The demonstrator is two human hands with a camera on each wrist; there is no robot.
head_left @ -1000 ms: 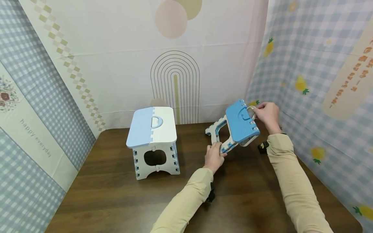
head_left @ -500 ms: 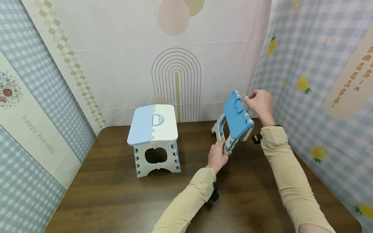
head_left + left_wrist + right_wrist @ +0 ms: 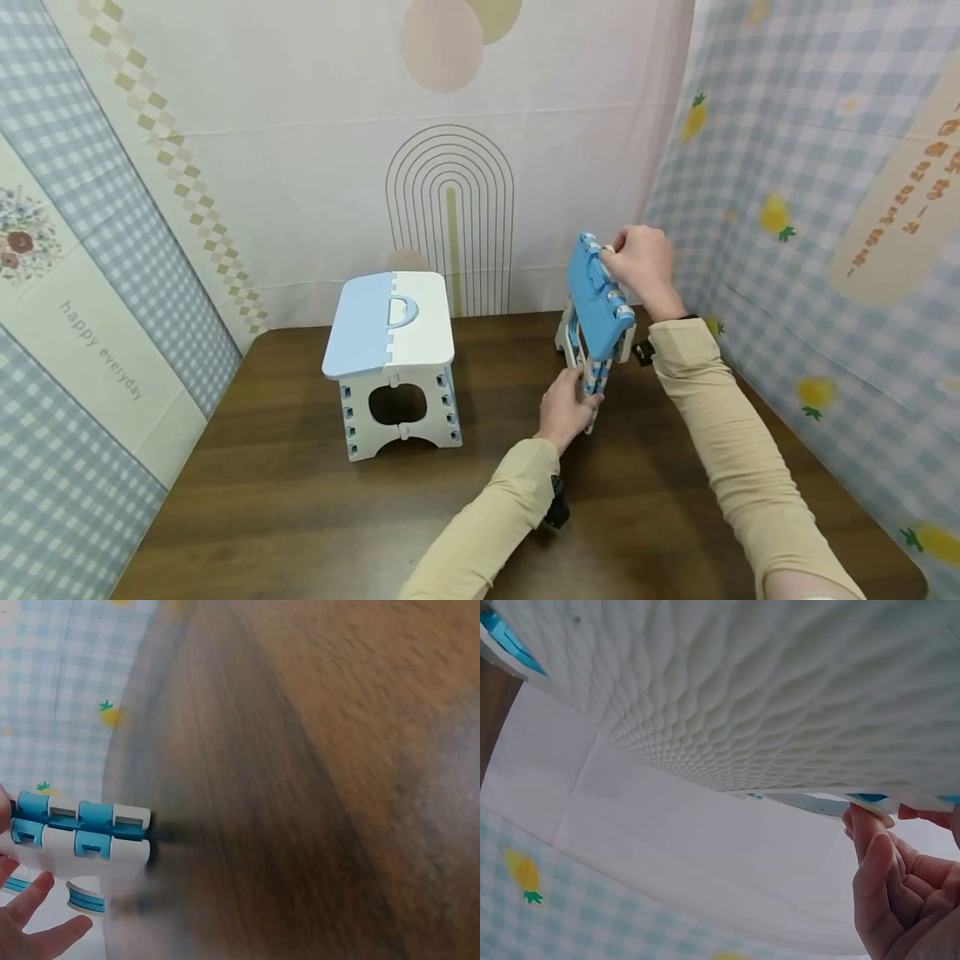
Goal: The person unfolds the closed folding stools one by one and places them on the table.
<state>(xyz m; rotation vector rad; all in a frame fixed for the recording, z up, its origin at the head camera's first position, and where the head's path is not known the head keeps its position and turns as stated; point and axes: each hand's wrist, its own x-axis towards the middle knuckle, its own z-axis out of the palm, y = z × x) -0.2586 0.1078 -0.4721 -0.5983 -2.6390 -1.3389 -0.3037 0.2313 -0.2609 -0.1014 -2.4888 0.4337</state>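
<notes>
A blue and white folding stool stands on its legs at the right, nearly folded flat, its blue seat half facing left. My right hand pinches the handle at the top of its seat. The white textured seat half fills the upper right wrist view, with the fingertips at its edge. Low on the stool, my left hand grips a leg panel. The left wrist view shows that panel's hinged edge between the thumb at the frame's edge and spread fingers.
Another folding stool, light blue and white, stands unfolded to the left on the brown wooden table. A white patterned cloth hangs behind the table, with checked cloths at both sides.
The stool has folded further, its two seat halves swinging together and turning upright. My right hand has moved up and left with the handle; my left hand has shifted slightly right, keeping its hold.
</notes>
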